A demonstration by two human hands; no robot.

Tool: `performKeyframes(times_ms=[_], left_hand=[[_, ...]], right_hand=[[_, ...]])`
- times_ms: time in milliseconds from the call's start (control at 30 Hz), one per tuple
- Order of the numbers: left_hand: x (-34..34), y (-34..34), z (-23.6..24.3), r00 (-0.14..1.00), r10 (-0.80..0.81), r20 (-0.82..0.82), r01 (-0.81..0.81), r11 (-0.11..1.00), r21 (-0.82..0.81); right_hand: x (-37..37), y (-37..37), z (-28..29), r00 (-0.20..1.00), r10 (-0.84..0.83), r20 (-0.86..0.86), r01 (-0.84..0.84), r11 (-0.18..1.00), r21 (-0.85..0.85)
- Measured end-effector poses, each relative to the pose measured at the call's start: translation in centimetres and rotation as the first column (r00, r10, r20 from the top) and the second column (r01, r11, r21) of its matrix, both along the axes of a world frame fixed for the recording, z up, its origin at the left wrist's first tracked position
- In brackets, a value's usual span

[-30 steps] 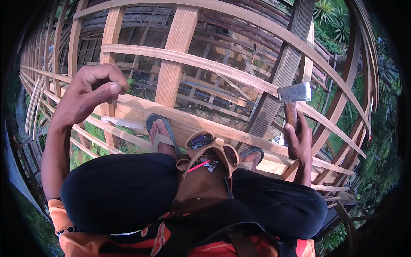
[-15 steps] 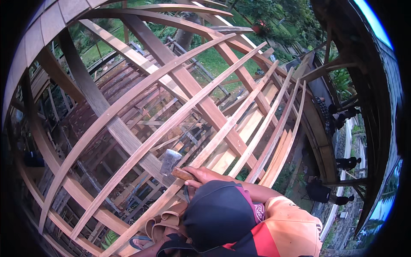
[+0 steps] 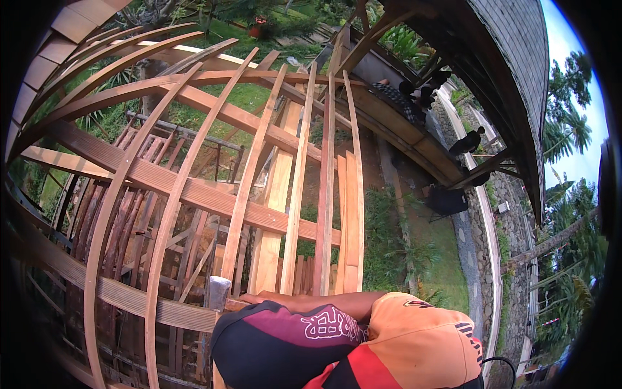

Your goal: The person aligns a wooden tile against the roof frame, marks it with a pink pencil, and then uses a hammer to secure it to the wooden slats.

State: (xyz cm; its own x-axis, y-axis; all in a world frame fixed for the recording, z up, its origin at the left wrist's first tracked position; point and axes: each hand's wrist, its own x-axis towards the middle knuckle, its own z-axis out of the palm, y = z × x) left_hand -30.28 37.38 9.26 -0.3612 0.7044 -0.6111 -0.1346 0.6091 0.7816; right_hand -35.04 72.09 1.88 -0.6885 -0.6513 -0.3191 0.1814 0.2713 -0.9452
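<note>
Right hand (image 3: 255,297): fingers wrapped round wooden handle (image 3: 236,304) of hatchet (image 3: 223,298), partly hidden behind knee (image 3: 272,337); metal head (image 3: 219,292) just left of fingers; wooden battens (image 3: 255,168) stretch away beyond; left hand out of view, finger state cannot be told

Right forearm (image 3: 340,302) stretched leftward, right hand (image 3: 256,297) partly hidden, knee (image 3: 272,340) bent

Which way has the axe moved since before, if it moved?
Yes, toward the person's knee. Against the fixed wooden strips, the axe now covers one nearer the knee.
</note>
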Motion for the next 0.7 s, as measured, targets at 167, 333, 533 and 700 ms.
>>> performKeyframes(times_ms=[167,333,533,700], left_hand=[[-0.1,-1.4,2.2,0.985,-0.040,0.169,0.034,0.999,0.040],[0.0,-2.7,5.5,0.988,-0.114,0.102,0.104,0.990,0.095],[-4.8,-6.8,6.7,0.633,0.746,-0.208,-0.693,0.665,0.278],[-5.7,-8.0,2.8,0.404,0.903,-0.149,-0.833,0.430,0.348]], right_hand=[[-0.4,-0.4,0.6,0.999,-0.028,0.026,0.025,0.993,0.113],[-0.3,-1.5,-3.5,0.997,-0.073,0.027,0.067,0.980,0.186],[0.0,-2.0,-5.0,0.981,-0.153,0.123,0.148,0.988,0.049],[0.3,-1.9,-7.8,0.948,-0.177,0.266,0.199,0.978,-0.056]])
